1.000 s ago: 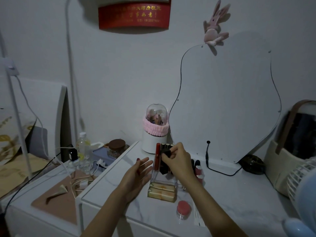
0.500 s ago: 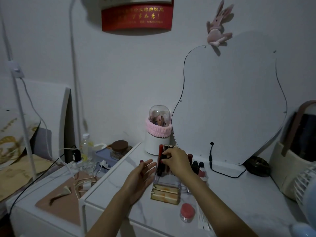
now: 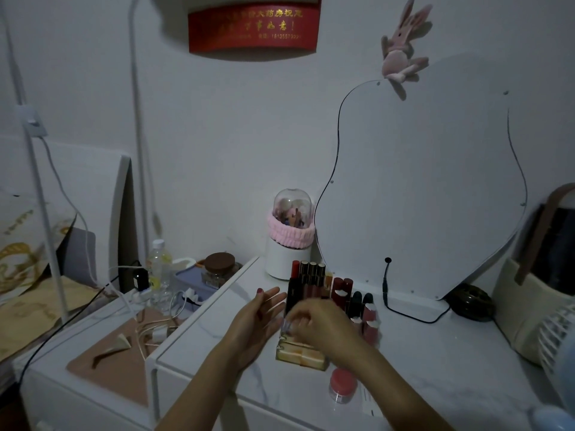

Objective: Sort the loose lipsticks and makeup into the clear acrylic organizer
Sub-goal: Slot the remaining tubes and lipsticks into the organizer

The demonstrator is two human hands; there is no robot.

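- The counter (image 3: 435, 368), white and marbled, carried the clear acrylic organizer (image 3: 303, 340), which stood just ahead of both hands.
- The left hand (image 3: 256, 318) lay released, fingers straight, its palm beside the organizer's left wall.
- The right hand (image 3: 320, 321) hovered over the organizer's front, blurred, fingers curled; whether that grip held anything I could not tell.
- The lipsticks (image 3: 306, 275) stood upright, long axes vertical, in the rear slots beyond the right hand, the nearer one.
- A red-lidded jar (image 3: 342, 384) sat loose, nearer the person, apart from the organizer.
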